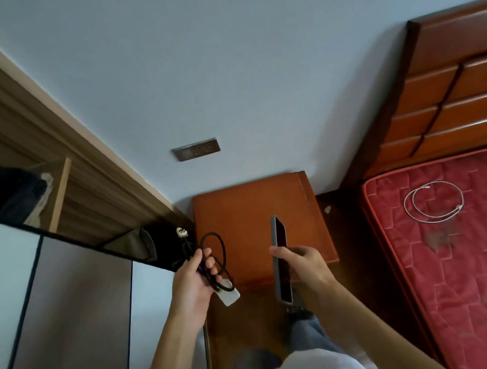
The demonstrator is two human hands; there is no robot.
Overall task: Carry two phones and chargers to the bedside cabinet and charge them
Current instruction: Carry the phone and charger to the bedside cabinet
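Note:
My right hand (300,265) grips a dark phone (281,258) in a grey case, held on edge above the front of the wooden bedside cabinet (238,202). My left hand (193,281) holds a looped black cable (217,252) with a white charger block (228,295) hanging under my palm, just left of the cabinet. A white plug end (180,231) sticks up from the cable. A coiled white cable (433,203) lies on the red mattress (467,267). A grey wall socket (197,149) sits above the cabinet. I see only one phone.
A wooden headboard (450,90) rises at the right behind the mattress. A wardrobe (53,292) with pale doors and an open shelf of dark clothes stands at the left. A dark gap runs between cabinet and bed. My legs show below.

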